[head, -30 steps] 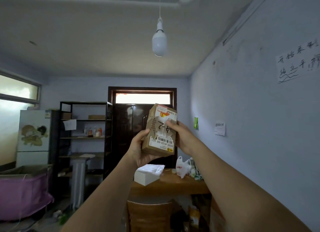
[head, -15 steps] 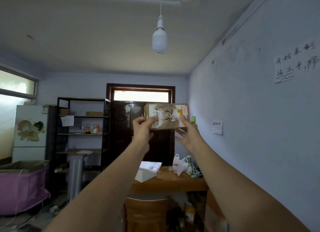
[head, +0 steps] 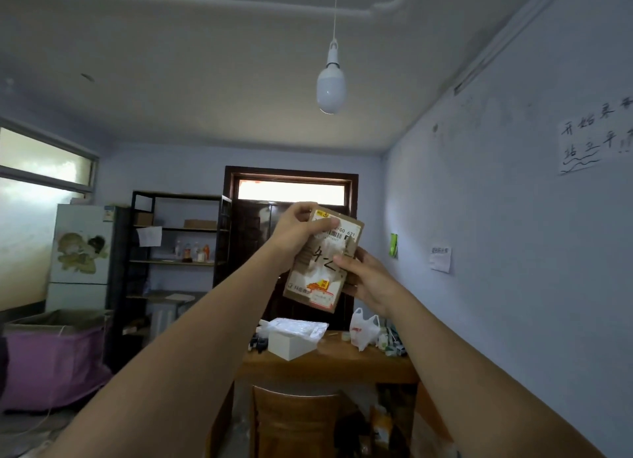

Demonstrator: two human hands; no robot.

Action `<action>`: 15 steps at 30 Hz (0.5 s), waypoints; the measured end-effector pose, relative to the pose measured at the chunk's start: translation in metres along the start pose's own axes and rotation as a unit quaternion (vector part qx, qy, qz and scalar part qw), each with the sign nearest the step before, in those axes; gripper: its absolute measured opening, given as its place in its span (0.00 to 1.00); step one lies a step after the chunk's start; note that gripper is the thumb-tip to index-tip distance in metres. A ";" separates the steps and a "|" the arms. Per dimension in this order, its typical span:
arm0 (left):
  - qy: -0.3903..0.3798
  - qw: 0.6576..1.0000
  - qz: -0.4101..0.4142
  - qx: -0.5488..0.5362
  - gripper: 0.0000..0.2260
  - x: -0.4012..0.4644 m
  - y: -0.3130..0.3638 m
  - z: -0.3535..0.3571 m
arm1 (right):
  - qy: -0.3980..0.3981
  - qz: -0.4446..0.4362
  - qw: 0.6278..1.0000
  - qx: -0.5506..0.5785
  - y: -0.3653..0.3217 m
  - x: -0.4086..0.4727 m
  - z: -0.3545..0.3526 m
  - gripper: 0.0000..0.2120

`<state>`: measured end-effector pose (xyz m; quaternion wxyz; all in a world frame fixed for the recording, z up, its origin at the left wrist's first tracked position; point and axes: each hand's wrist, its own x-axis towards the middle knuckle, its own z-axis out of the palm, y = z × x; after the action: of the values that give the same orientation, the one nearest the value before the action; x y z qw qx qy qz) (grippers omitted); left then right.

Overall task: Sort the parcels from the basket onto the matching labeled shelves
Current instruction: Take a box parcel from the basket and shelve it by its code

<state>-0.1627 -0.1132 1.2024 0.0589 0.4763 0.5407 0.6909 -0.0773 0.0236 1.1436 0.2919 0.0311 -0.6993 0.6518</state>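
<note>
I hold a small brown cardboard parcel (head: 322, 269) up at arm's length in front of the dark door. It stands on end, slightly tilted, with a torn white label and handwritten "4-2" facing me. My left hand (head: 298, 231) grips its top left corner, thumb over the barcode. My right hand (head: 368, 279) holds its right edge, thumb pressed on the front. The black metal shelf unit (head: 178, 245) stands at the back left, with a paper label hung on it. A purple fabric basket (head: 51, 361) sits at the far left.
A wooden desk (head: 329, 365) below the parcel carries a white box (head: 291, 343) and a white plastic bag (head: 363, 331). A wooden chair (head: 294, 420) stands at the desk. A white fridge (head: 82, 255) stands left of the shelves. A bulb (head: 330, 88) hangs overhead.
The parcel has been turned in both hands, from upright through lying sideways to upright again with the barcode now at the top. My left hand shifted to its top corner.
</note>
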 end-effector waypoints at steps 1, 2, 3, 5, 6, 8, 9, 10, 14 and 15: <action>0.000 1.000 -0.004 -0.008 0.26 0.000 -0.003 0.000 | 0.016 -0.012 1.000 0.001 0.000 -0.003 -0.002 0.17; -0.006 1.000 -0.012 -0.012 0.29 -0.001 -0.006 0.000 | 0.034 -0.021 0.999 0.004 -0.001 -0.005 -0.004 0.15; -0.017 0.999 -0.025 -0.013 0.33 -0.003 -0.010 -0.001 | 0.053 -0.029 0.998 0.010 -0.002 -0.008 -0.007 0.14; -0.063 0.996 -0.065 0.009 0.40 -0.008 -0.020 -0.003 | 0.090 -0.041 0.995 0.023 -0.006 -0.013 -0.015 0.12; -0.088 0.992 -0.081 0.024 0.39 -0.011 -0.026 -0.003 | 0.106 -0.045 0.993 0.024 -0.009 -0.015 -0.018 0.11; -0.118 0.988 -0.092 0.034 0.29 -0.020 -0.038 0.001 | 0.127 -0.046 0.991 0.010 -0.012 -0.020 -0.021 0.13; -0.119 0.988 -0.092 0.025 0.24 -0.023 -0.043 0.005 | 0.137 -0.046 0.990 0.000 -0.012 -0.022 -0.022 0.15; -0.117 0.989 -0.090 0.011 0.20 -0.027 -0.046 0.008 | 0.145 -0.047 0.988 -0.008 -0.012 -0.023 -0.023 0.17; -0.103 0.991 -0.077 -0.030 0.15 -0.034 -0.052 0.017 | 0.164 -0.067 0.984 -0.020 -0.013 -0.026 -0.021 0.16; -0.101 0.991 -0.076 -0.034 0.15 -0.034 -0.053 0.018 | 0.165 -0.068 0.984 -0.020 -0.013 -0.026 -0.020 0.16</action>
<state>-0.1541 -0.0998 1.1389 0.1821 0.4989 0.5429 0.6506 -0.0425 0.0317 1.1431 0.4476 -0.0355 -0.6505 0.6125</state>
